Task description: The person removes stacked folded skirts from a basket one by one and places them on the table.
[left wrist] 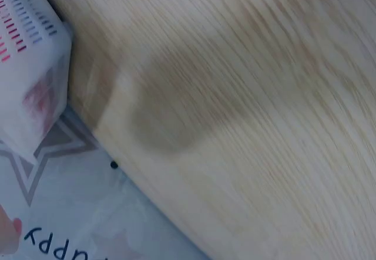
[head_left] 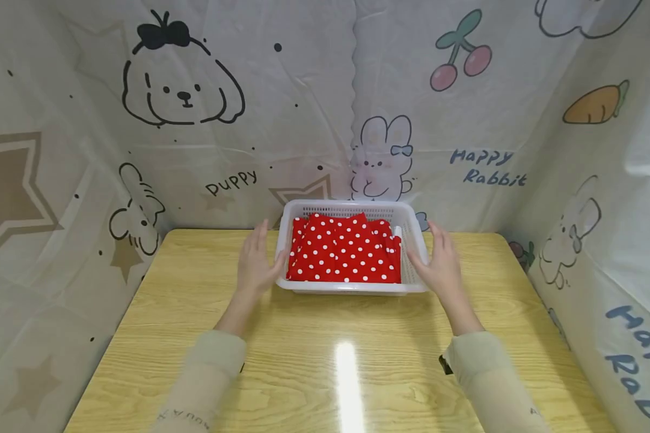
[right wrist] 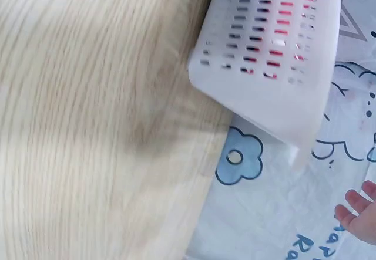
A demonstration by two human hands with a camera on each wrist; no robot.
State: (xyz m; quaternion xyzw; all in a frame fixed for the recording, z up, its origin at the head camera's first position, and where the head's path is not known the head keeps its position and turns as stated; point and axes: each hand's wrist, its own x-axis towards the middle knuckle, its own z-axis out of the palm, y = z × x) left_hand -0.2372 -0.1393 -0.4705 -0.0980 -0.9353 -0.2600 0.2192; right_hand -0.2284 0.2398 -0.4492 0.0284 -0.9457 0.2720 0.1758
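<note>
A white plastic basket (head_left: 352, 287) with slotted walls stands at the far edge of the table. Inside it lies red cloth with white polka dots (head_left: 341, 249), folded, with a small white piece (head_left: 397, 231) at its right side. My left hand (head_left: 255, 261) is at the basket's left side, fingers extended and thumb close to the rim. On the opposite side my right hand (head_left: 441, 260) has its fingers spread and its thumb by the rim. Whether either thumb touches is hard to tell. Fingers (right wrist: 357, 203) appear beside the basket wall (right wrist: 264, 43) in the right wrist view.
The wood-grain table (head_left: 303, 343) extends in front of the basket. Behind it and along both sides hangs a pale curtain (head_left: 297, 120) printed with puppies, rabbits and stars. Something small and black (head_left: 445, 364) shows at the right sleeve cuff.
</note>
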